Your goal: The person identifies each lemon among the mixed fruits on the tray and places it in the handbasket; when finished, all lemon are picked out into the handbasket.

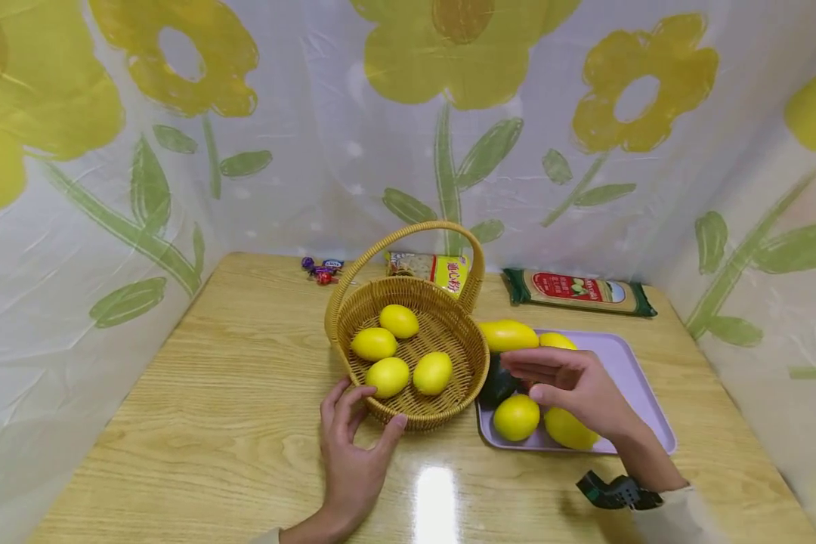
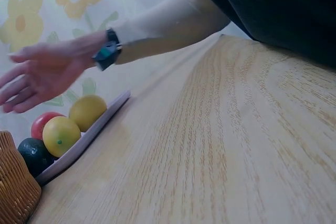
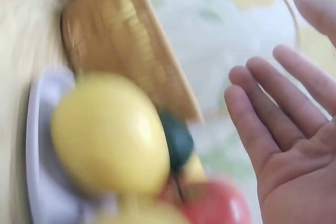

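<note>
A round wicker basket (image 1: 459, 332) with an arched handle stands mid-table, with several lemons (image 1: 399, 321) inside. At its near rim my left hand (image 1: 355, 461) holds on, index finger over the edge and thumb against it. My right hand (image 1: 578, 389) hovers above the lilac tray (image 1: 629, 370), fingers extended and palm bare in the right wrist view. On that tray lie a lemon (image 1: 517, 418), a larger yellow fruit (image 1: 567, 429), a long yellow mango-like fruit (image 1: 508, 335) and a dark green avocado (image 1: 496, 384). A red apple-like fruit (image 2: 44, 125) is mostly hidden by the hand in the head view.
Along the back of the table lie wrapped lollipops (image 1: 323, 272), a yellow pasta packet (image 1: 449, 272) partly behind the basket, and a green-ended noodle packet (image 1: 578, 292). Flower-printed curtains (image 1: 313, 151) enclose the table at the back and sides.
</note>
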A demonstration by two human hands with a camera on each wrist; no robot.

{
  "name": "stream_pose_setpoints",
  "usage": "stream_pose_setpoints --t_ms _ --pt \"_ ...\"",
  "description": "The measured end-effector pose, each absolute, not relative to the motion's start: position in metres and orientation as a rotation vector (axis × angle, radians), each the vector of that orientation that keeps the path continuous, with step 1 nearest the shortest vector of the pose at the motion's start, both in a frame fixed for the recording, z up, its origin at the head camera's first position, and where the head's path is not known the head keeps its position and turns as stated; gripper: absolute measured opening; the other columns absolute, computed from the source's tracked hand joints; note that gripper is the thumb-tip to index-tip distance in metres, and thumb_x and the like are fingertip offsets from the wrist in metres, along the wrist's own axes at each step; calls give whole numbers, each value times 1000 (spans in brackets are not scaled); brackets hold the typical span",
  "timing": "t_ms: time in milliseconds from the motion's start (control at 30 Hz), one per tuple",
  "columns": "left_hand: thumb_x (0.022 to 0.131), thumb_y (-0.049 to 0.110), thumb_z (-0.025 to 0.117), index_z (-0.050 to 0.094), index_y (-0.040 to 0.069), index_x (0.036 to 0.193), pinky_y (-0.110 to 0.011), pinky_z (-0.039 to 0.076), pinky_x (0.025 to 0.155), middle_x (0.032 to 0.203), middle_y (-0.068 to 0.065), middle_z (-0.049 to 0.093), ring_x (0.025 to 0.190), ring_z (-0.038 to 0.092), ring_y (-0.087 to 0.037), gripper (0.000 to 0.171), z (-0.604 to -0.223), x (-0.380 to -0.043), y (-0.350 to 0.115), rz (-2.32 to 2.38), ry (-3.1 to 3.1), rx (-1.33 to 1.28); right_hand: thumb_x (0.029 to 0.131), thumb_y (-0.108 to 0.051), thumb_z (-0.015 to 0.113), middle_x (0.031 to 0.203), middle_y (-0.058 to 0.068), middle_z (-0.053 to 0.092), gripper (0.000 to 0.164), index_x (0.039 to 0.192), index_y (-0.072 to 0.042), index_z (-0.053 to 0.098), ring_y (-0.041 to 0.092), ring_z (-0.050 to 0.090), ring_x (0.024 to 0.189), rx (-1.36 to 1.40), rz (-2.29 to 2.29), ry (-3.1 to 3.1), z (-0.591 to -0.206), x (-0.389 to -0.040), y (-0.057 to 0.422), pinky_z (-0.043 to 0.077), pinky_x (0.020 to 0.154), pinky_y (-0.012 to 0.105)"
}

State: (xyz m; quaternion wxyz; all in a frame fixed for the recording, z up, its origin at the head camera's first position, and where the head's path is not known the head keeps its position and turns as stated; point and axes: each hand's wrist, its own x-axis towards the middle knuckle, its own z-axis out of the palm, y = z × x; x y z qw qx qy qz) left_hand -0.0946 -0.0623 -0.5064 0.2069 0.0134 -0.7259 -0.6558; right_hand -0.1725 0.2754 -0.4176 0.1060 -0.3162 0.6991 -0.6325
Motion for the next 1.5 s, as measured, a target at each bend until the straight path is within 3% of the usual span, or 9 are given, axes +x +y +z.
stream_pose_setpoints --t_ms 233,367,500,700,833,967,1133,1300,1500 --pt "89 13 92 66 7 134 -48 48 125 165 -14 37 155 39 -40 52 -506 -93 -62 -1828 -2031 43 103 19 56 144 6 74 44 146 14 59 17 73 130 -728 -1810 2383 -427 -149 364 62 107 25" --pt "90 13 92 66 9 134 -53 48 125 165 -13 37 154 40 -38 51 -506 -94 -62 -1825 -2029 40 104 16 57 142 1 76 42 147 14 58 9 72 128 -566 -1777 2486 -435 -143 395 62 103 20" --pt "91 13 91 66 8 134 -58 48 124 164 -12 37 155 38 -36 50 -506 -94 -62 -1826 -2029 36 105 5 66 141 2 76 43 147 9 61 5 73 123 -418 -1646 2564 -446 -143 406 63 98 17" --pt "91 13 91 66 7 134 -56 49 123 164 -12 38 152 42 -36 50 -505 -94 -63 -1814 -2033 39 101 -17 82 144 17 71 50 147 -4 67 -5 68 114 -342 -1281 2695 -455 -148 404 59 94 11" --pt "91 13 91 66 7 134 -55 50 123 164 -12 38 150 44 -35 50 -505 -95 -62 -1812 -2034 32 101 -11 80 138 4 75 49 146 0 65 -5 69 110 -337 -1347 2765 -448 -146 401 61 92 11" --pt "91 13 91 65 6 133 -55 50 123 164 -13 38 150 44 -36 50 -504 -94 -62 -1813 -2032 27 101 3 74 135 -12 73 47 146 4 62 4 74 110 -464 -1530 2719 -426 -142 385 64 93 16" --pt "91 14 91 65 7 133 -53 50 123 163 -12 39 153 41 -36 49 -505 -95 -63 -1804 -2038 32 100 11 70 144 0 70 49 147 -1 63 12 74 119 -751 -1582 2553 -399 -156 338 65 100 23" --pt "91 14 91 66 7 133 -55 49 123 163 -12 39 154 39 -38 50 -506 -95 -64 -1804 -2033 35 100 1 76 141 8 71 48 145 -12 68 19 74 117 -942 -1503 2375 -391 -182 274 67 99 32" --pt "90 15 92 66 9 133 -57 50 122 164 -13 39 152 43 -38 51 -508 -95 -63 -1798 -2035 33 101 -20 82 138 1 75 42 141 -19 72 13 72 111 -1126 -1104 2432 -392 -195 199 67 97 37"
